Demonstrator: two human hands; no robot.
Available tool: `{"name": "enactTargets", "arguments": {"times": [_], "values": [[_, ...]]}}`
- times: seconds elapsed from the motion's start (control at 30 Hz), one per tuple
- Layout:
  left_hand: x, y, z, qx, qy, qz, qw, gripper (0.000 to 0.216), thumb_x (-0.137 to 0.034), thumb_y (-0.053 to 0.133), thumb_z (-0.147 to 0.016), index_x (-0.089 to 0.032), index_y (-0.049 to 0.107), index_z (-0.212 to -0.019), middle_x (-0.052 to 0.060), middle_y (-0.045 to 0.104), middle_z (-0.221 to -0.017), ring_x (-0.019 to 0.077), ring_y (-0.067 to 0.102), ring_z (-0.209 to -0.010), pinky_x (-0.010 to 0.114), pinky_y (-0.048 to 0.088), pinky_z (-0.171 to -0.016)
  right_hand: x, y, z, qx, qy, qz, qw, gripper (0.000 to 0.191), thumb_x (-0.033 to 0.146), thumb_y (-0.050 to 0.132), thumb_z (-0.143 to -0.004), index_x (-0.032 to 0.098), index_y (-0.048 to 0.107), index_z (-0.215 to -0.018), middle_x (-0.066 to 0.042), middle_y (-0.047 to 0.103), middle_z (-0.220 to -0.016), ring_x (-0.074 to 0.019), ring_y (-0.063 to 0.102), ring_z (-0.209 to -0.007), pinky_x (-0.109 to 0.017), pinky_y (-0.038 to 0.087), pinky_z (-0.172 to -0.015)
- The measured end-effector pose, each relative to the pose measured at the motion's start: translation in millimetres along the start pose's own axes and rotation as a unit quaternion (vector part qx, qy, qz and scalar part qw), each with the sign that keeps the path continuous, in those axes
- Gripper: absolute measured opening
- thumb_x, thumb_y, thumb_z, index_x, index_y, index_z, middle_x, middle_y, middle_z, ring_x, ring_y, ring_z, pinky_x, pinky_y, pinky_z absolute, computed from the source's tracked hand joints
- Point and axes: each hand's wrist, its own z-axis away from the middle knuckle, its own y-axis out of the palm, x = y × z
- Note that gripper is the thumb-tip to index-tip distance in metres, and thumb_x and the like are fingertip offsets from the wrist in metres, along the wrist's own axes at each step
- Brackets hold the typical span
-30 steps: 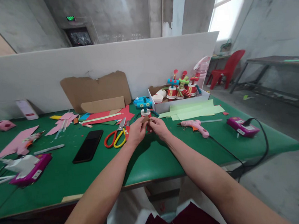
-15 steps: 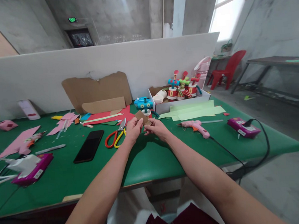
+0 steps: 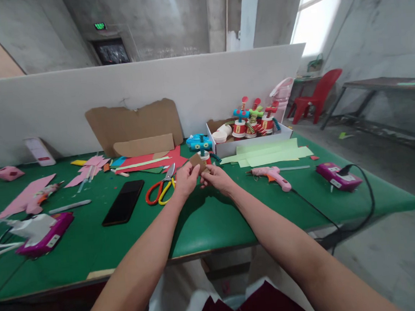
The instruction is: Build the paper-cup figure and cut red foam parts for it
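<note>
Brown cardboard, a small flat piece, is pinched between the fingertips of both hands above the green tabletop, near the middle of the bench. The left hand has its thumb laid on the near face, while the right hand grips around the lower right corner, fingers curled beneath; whether it is one piece or two overlapped there, I cannot tell. It is held tilted, slanting from upper left down to the right fingertips, with little difference between its length and width that shows. Just beyond it, straight ahead of the grip, stands the paper-cup figure with a blue eyed tube on top, its cup partly hidden by the cardboard; its dark coiled arm at the right side reaches out above the right hand, which is the nearer of the two to that arm. Scissors with red and yellow handles lie just beside the left hand, blades pointing away. The pink glue gun lies to the right, near the right hand, its nozzle aimed back toward the fingers and its clear glue stick stretching the other way
</note>
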Motion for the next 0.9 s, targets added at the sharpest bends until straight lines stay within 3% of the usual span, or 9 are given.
{"name": "enactTargets", "arguments": {"times": [0.1, 0.23, 0.3, 0.4, 0.53, 0.9], "values": [[-2, 0, 5, -0.003, 0.087, -0.094, 0.992, 0.019, -0.031, 0.048, -0.086, -0.016, 0.06, -0.084, 0.001, 0.061, -0.064, 0.0132, 0.054, -0.058, 0.024, 0.04, -0.056, -1, 1, 0, -0.008, -0.003, -0.009, 1.0, 0.019, 0.029, 0.068, -0.07, 0.018, 0.053, -0.074, 0.008, 0.055, -0.052, -0.0061, 0.046, -0.044, -0.023, 0.051, -0.052], [-4, 1, 8, 0.023, 0.174, -0.157, 0.972, 0.02, -0.028, 0.046, -0.089, -0.017, 0.057, -0.077, 0.005, 0.063, -0.073, 0.0155, 0.058, -0.066, 0.026, 0.041, -0.062, 0, 0, 0, -0.032, 0.001, -0.031, 0.999, 0.019, 0.032, 0.067, -0.07, 0.018, 0.054, -0.072, 0.009, 0.05, -0.049, -0.005, 0.041, -0.042, -0.022, 0.05, -0.05], [-2, 1, 7, 0.004, 0.142, -0.13, 0.981, 0.02, -0.03, 0.048, -0.088, -0.017, 0.057, -0.076, 0.003, 0.062, -0.068, 0.0148, 0.058, -0.063, 0.025, 0.041, -0.06, 1, -1, 0, -0.029, 0.003, -0.018, 0.999, 0.019, 0.03, 0.068, -0.07, 0.018, 0.054, -0.073, 0.009, 0.052, -0.051, -0.0053, 0.043, -0.043, -0.022, 0.05, -0.052], [0, 1, 3, -0.023, 0.033, -0.025, 0.999, 0.023, -0.036, 0.052, -0.086, -0.018, 0.052, -0.072, -0.003, 0.053, -0.053, 0.0109, 0.05, -0.047, 0.022, 0.037, -0.048, 5, -4, 0, 0.01, 0.006, 0.002, 1.0, 0.019, 0.029, 0.07, -0.072, 0.018, 0.055, -0.078, 0.006, 0.059, -0.058, -0.0061, 0.05, -0.048, -0.023, 0.052, -0.058], [-1, 1, 1, 0.0, -0.07, 0.115, 0.991, 0.031, -0.044, 0.058, -0.081, -0.02, 0.044, -0.067, -0.008, 0.045, -0.044, 0.0062, 0.036, -0.03, 0.02, 0.027, -0.033, 9, -6, 0, 0.019, 0.021, -0.008, 1.0, 0.011, 0.027, 0.062, -0.081, 0.019, 0.054, -0.081, 0.005, 0.061, -0.063, -0.0066, 0.054, -0.05, -0.025, 0.055, -0.062], [-10, 1, 0, 0.025, -0.137, 0.251, 0.958, 0.04, -0.05, 0.072, -0.066, -0.017, 0.051, -0.071, -0.01, 0.044, -0.041, 0.0044, 0.034, -0.027, 0.018, 0.028, -0.028, 7, -6, -2, 0.004, 0.017, 0.029, 0.999, 0.007, 0.016, 0.052, -0.086, 0.018, 0.054, -0.079, 0.005, 0.061, -0.06, -0.0066, 0.055, -0.048, -0.022, 0.055, -0.058]]}}
